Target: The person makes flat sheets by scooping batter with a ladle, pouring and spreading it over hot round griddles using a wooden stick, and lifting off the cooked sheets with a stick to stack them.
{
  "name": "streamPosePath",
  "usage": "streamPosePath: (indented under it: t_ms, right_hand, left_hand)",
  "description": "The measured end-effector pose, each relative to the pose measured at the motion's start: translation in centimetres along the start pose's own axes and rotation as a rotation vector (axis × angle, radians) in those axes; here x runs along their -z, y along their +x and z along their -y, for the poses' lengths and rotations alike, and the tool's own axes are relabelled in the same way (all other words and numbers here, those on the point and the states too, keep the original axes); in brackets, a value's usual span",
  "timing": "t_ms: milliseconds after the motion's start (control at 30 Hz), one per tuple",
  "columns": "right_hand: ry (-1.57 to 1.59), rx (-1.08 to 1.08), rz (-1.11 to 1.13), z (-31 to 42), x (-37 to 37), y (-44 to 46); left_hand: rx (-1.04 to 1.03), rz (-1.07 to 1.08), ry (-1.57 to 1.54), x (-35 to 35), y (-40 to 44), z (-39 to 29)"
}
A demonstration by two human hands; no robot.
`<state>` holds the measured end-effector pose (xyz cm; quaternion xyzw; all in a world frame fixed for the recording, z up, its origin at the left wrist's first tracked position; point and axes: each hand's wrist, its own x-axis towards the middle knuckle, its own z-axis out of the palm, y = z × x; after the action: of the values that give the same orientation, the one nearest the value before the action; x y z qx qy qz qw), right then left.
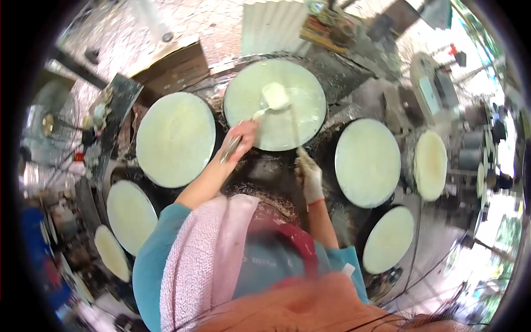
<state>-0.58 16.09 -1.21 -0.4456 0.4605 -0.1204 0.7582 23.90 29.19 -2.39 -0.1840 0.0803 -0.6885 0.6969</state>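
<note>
My left hand (241, 139), bare, is closed around the handle of a ladle (275, 96). The ladle's bowl, full of pale batter, hangs over the round griddle (237, 130) in the middle; whether it touches the surface I cannot tell. A pale, wet-looking layer covers that griddle. In a whitish glove, my right hand (310, 174) grips a thin stick (295, 128) near the griddle's front edge. The stick reaches forward across the pale layer, its far end blurred.
More round, pale-topped griddles stand at left (176, 140) and right (367, 163), with others beyond them on both sides. A cardboard box (176, 69) is behind the left one. At the back are a corrugated sheet (274, 26) and cluttered items. A fan (50, 119) stands far left.
</note>
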Motion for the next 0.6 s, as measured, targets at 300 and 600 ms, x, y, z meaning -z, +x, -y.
streamPosePath:
  t_ms: [300, 600]
  right_hand:
    - [-0.573, 0.351, 0.278, -1.6, 6.0, 4.9]
    - [-0.753, 0.53, 0.39, -3.0, 5.7, 1.5]
  left_hand:
    - [-0.327, -0.158, 0.286, -8.7, -4.8, 10.5]
    - [-0.778, -0.367, 0.443, -9.2, -22.0, 16.7]
